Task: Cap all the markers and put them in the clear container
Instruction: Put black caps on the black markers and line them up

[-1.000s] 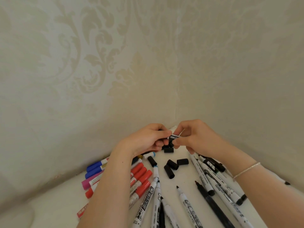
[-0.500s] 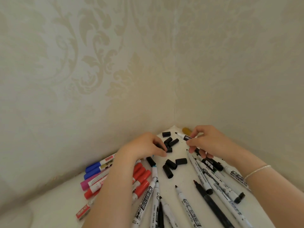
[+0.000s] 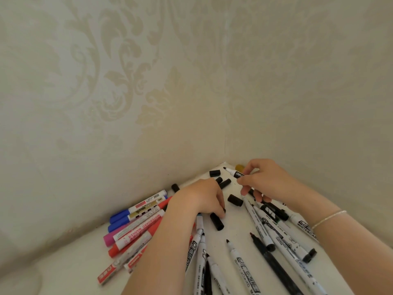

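White desk (image 3: pixel 238 237) wedged into a wallpapered corner (image 3: pixel 225 145); walls close it off at rear and both sides. Right hand (image 3: pixel 265 182) pinches an uncapped marker (image 3: pixel 234 173) near the corner. Left hand (image 3: pixel 204 196), fingers curled down, touches a loose black cap (image 3: pixel 217 221); grip not discernible. Loose caps (image 3: pixel 235 200) and scattered markers (image 3: pixel 136 228) crowd the surface between and beside both forearms

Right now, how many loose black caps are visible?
6 caps: three by the corner (), one beside the coloured markers (), one between the hands (), one at left fingertips (); more maybe hidden.
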A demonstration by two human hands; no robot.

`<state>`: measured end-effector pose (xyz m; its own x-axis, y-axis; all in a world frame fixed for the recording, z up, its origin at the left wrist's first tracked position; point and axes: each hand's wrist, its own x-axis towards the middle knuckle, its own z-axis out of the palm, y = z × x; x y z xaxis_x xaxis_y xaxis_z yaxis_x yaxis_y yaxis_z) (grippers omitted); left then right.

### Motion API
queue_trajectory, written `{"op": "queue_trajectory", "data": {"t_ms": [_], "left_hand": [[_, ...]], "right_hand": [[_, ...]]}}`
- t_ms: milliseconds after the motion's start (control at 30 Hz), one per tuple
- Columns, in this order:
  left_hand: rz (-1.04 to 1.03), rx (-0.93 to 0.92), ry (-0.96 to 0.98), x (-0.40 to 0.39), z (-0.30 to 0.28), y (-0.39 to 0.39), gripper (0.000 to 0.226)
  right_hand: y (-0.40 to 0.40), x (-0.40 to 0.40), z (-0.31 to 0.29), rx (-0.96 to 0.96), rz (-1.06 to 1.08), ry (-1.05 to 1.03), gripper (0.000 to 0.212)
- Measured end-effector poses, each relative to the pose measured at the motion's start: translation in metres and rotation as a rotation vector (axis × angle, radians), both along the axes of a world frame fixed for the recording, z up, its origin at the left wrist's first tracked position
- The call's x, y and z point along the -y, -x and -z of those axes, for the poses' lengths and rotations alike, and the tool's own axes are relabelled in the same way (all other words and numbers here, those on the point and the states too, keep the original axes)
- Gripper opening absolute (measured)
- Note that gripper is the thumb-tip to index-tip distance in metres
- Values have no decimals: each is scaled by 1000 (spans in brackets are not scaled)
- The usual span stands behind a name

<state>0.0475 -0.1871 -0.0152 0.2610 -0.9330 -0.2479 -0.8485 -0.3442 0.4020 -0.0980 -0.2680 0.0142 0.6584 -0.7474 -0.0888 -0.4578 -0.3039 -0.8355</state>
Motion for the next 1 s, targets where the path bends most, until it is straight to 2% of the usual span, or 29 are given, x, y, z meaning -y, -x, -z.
{"op": "queue_trajectory", "data": {"t_ms": [167,333,500,567,667,800,933,1000], "left_hand": [[-23,-26,33,0,3,-3,21],[-16,4,125,6,6,4,37],[-8,18,215,12,19,14,21],[-74,-79,318,11,18,9,14],[-190,-281,417,1,3,-6,16],[-136,-289,281,-11,-5,-17,23],[-54,-138,115,-9,-7,-4,40],[-35,-81,62,-9,-13,-2,34]], "right_hand": [[-1,0,-1,-3,12,7,9],[-1,-1,-1,13,21,8,8],[-1,-2,-1,22,29,0,9],[0,-1,-1,28,39,2,10],[0,1,-2,28,42,8,10],[1,3,-3,29,44,10,11],[1,2,-1,16,44,12,11],[0,2,-1,11,46,5,11]]}}
